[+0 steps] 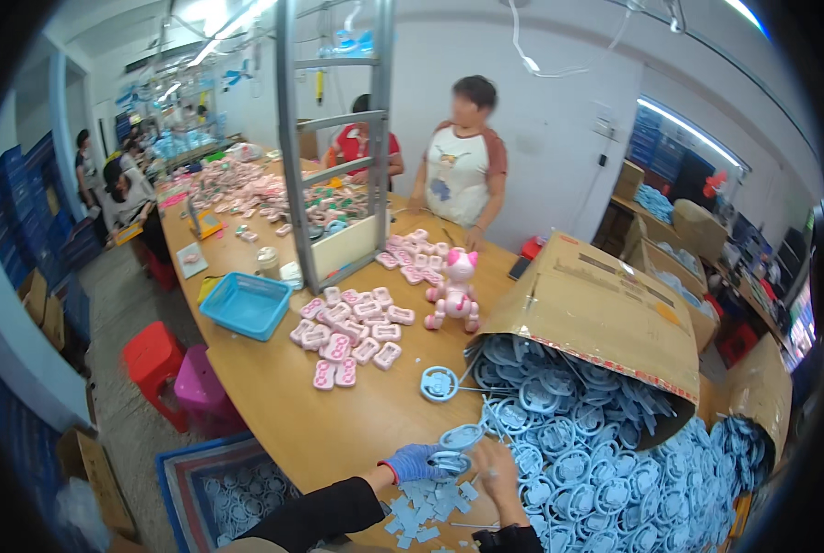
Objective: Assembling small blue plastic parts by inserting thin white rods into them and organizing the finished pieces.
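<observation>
My left hand [412, 463], in a blue-purple glove, is closed on a light blue round plastic part [450, 464]. A second light blue ring [462, 437] sits just above it, between my two hands. My right hand [495, 468] is bare, its fingers curled close to the ring's right side; what they pinch is too small to tell. Small flat light blue pieces [428, 502] are scattered on the table below my hands. One round light blue part [439, 383] lies apart, farther off. To the right spreads a big heap of similar parts [605, 470].
A cardboard box [596, 300] lies tipped, spilling parts. Pink plastic pieces [352, 332], a pink toy figure [455, 290], a blue basket [246, 304] and a metal frame [338, 166] stand on the table [283, 405]. Below left is a lined crate [186, 488]. Co-workers [462, 161] stand across.
</observation>
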`<move>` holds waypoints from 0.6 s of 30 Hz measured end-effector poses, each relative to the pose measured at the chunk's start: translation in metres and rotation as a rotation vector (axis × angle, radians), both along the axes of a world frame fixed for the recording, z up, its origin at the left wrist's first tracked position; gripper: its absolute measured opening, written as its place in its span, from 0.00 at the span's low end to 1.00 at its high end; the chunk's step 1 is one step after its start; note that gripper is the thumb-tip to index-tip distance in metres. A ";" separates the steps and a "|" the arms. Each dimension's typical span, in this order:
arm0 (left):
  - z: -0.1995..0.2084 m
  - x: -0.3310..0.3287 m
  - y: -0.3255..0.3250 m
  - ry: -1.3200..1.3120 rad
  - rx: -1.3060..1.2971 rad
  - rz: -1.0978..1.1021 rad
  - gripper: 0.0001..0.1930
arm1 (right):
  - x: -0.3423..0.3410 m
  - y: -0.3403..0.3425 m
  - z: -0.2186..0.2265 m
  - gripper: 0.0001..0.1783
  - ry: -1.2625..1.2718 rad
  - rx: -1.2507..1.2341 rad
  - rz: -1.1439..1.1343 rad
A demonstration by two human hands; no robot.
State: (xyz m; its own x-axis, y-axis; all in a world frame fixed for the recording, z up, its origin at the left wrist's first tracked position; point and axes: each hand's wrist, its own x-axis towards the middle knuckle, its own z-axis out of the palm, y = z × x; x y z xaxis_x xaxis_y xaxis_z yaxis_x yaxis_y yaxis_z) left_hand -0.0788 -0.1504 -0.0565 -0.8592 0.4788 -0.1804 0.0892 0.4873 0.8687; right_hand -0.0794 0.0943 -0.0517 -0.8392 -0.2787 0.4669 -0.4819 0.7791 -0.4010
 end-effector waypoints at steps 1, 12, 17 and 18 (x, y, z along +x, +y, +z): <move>-0.002 0.004 -0.007 0.000 0.000 0.024 0.32 | -0.005 0.027 -0.027 0.15 -0.081 -0.051 -0.072; -0.065 0.158 -0.049 -0.563 0.856 0.951 0.20 | 0.068 -0.021 -0.031 0.25 -0.157 0.059 0.022; -0.090 0.141 -0.015 -0.582 0.857 0.886 0.22 | 0.068 -0.041 -0.051 0.22 -0.209 0.124 0.030; -0.092 0.134 -0.008 -0.610 0.854 0.838 0.23 | 0.067 -0.038 -0.061 0.21 -0.294 0.076 0.019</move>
State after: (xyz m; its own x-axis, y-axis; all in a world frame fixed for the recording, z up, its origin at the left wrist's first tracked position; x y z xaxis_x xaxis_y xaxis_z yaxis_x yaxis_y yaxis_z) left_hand 0.0556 -0.1586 -0.1482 -0.8366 0.0055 -0.5478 -0.4745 -0.5070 0.7196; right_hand -0.0125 0.0560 -0.1129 -0.9297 -0.3203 0.1819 -0.3683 0.8045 -0.4660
